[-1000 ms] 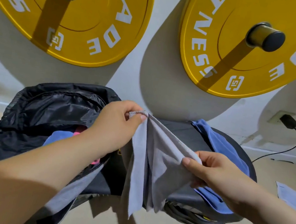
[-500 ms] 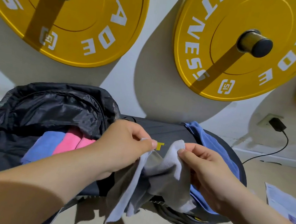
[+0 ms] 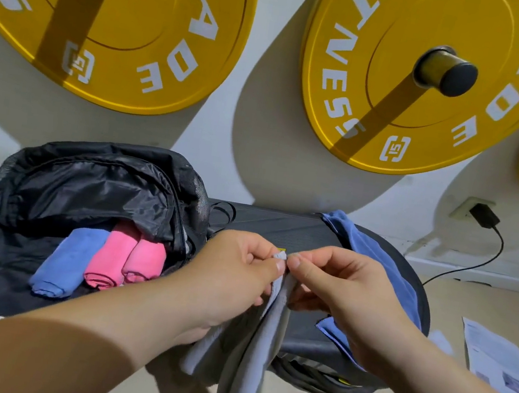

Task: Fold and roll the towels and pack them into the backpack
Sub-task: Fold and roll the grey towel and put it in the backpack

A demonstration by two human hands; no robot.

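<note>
A grey towel (image 3: 256, 357) hangs doubled from its top corners, which my left hand (image 3: 233, 273) and my right hand (image 3: 341, 292) pinch together at one spot over a dark padded bench (image 3: 296, 232). The black backpack (image 3: 61, 187) lies open at the left. In its mouth sit a rolled blue towel (image 3: 64, 263) and two rolled pink towels (image 3: 122, 260). A loose blue towel (image 3: 374, 250) drapes over the bench's right end, partly hidden behind my right hand.
Yellow weight plates (image 3: 403, 83) hang on pegs on the white wall behind. A black charger (image 3: 484, 214) sits in a wall socket with its cable trailing to the floor. A printed sheet of paper (image 3: 496, 359) lies on the beige floor at right.
My two hands came together, bringing the grey towel's corners to one point, so the towel now hangs folded in half. The view tilted down slightly, showing the rolled towels in the backpack.
</note>
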